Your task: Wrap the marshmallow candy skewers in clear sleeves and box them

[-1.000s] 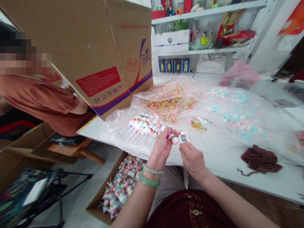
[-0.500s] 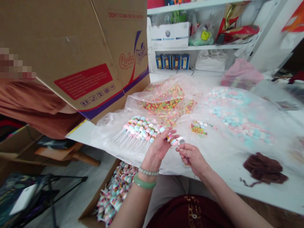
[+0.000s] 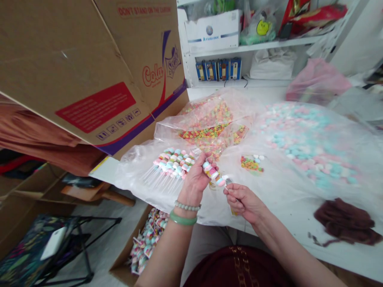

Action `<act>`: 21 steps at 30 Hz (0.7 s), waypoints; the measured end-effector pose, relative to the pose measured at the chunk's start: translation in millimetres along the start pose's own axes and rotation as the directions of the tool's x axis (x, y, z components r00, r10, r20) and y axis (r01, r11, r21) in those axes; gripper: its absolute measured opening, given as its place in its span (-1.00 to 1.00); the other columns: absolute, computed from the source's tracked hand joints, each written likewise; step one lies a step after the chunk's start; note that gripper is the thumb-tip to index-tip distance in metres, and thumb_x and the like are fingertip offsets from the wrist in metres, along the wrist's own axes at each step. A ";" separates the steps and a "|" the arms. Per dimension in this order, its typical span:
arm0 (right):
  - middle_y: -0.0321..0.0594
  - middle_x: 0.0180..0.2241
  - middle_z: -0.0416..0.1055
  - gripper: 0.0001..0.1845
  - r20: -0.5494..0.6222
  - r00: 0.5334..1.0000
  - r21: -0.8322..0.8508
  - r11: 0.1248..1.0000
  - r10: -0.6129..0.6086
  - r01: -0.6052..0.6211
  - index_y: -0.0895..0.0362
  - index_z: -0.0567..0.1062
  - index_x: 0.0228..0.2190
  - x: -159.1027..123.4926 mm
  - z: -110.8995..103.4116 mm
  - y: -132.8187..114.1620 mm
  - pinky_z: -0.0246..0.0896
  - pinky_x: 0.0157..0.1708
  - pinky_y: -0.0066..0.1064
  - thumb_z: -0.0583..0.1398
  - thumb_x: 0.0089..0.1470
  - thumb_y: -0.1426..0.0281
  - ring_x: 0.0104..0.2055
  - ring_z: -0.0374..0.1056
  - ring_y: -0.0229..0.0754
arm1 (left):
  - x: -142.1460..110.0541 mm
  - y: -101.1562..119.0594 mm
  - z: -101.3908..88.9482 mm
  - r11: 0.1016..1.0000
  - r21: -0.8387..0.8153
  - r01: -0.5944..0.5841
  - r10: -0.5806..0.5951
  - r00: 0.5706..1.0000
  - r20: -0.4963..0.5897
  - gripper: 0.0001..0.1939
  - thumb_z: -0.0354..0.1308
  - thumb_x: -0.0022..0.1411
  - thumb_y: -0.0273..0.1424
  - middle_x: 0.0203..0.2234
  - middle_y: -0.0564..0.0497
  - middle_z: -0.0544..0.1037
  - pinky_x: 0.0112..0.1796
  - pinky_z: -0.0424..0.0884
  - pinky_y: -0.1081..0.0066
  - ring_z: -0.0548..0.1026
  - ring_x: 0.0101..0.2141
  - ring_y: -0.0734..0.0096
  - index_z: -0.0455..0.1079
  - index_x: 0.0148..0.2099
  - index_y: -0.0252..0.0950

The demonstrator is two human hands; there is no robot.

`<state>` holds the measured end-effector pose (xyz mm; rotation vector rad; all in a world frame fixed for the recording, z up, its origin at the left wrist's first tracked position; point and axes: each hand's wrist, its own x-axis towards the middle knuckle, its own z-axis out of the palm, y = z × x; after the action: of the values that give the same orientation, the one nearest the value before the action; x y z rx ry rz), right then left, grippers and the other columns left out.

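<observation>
My left hand (image 3: 198, 175) is closed around a marshmallow skewer (image 3: 212, 172), strung with pastel marshmallows and coloured rings. Its lower end points toward my right hand (image 3: 243, 201), whose thumb and fingers pinch at that end. A small grey-patterned piece (image 3: 228, 181) shows by the right fingertips; its kind I cannot make out. Something yellow (image 3: 233, 211) peeks out below the right fist. Just left of my left hand, finished-looking skewers (image 3: 173, 163) lie side by side, white sticks toward me. A small pile of coloured rings (image 3: 251, 163) and white marshmallows lies beyond my right hand.
Clear plastic bags hold coloured rings (image 3: 206, 131) and pastel marshmallows (image 3: 317, 147). A tall carton (image 3: 119, 79) stands left, with a person's brown sleeve (image 3: 36, 131) behind it. Below sits a box of skewers (image 3: 149, 235). A brown cloth (image 3: 347, 221) lies right.
The marshmallow skewer now shows more of its length, slanting down from my left hand to my right fingertips. My right hand has shifted slightly right and down. The view has tilted a little.
</observation>
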<state>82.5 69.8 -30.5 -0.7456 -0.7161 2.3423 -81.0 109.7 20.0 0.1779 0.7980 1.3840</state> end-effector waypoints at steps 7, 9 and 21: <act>-0.50 -0.68 0.14 -0.82 0.147 0.981 0.290 0.943 0.124 -0.163 0.21 0.40 -0.44 6.2 -12.2 -4.8 -0.38 -0.79 -0.66 0.31 -0.11 0.46 -0.76 -0.19 -0.54 | 8.3 -15.2 5.7 0.997 0.073 -0.024 0.021 0.999 0.042 -0.79 0.18 0.18 -0.26 -0.59 0.12 0.34 -0.54 0.34 0.49 0.34 -0.62 0.54 0.35 -0.26 -0.31; -0.51 -0.69 0.13 -0.83 0.184 0.973 0.336 0.921 0.139 -0.195 0.22 0.40 -0.44 6.4 -10.3 -5.5 -0.38 -0.80 -0.67 0.30 -0.11 0.47 -0.76 -0.20 -0.54 | 9.6 -19.3 6.1 0.998 0.067 -0.006 0.003 0.999 0.047 -0.72 0.13 0.20 -0.17 -0.59 0.10 0.35 -0.55 0.34 0.47 0.34 -0.62 0.53 0.35 -0.23 -0.31; -0.44 -0.70 0.14 -0.82 -0.302 0.889 -0.474 0.864 -0.343 0.172 0.16 0.42 -0.49 8.9 -8.1 -7.7 -0.21 -0.70 -0.54 0.18 -0.03 0.28 -0.69 -0.05 -0.41 | 11.9 -7.4 9.3 0.982 0.154 -0.108 0.121 0.990 -0.076 -0.96 0.12 0.19 -0.52 -0.47 -0.03 0.49 -0.41 0.45 0.42 0.50 -0.44 0.39 0.39 -0.30 -0.39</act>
<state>84.3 83.5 -34.3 -1.1730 -1.1030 1.7290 -69.9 122.1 18.0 0.2868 0.9757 1.4477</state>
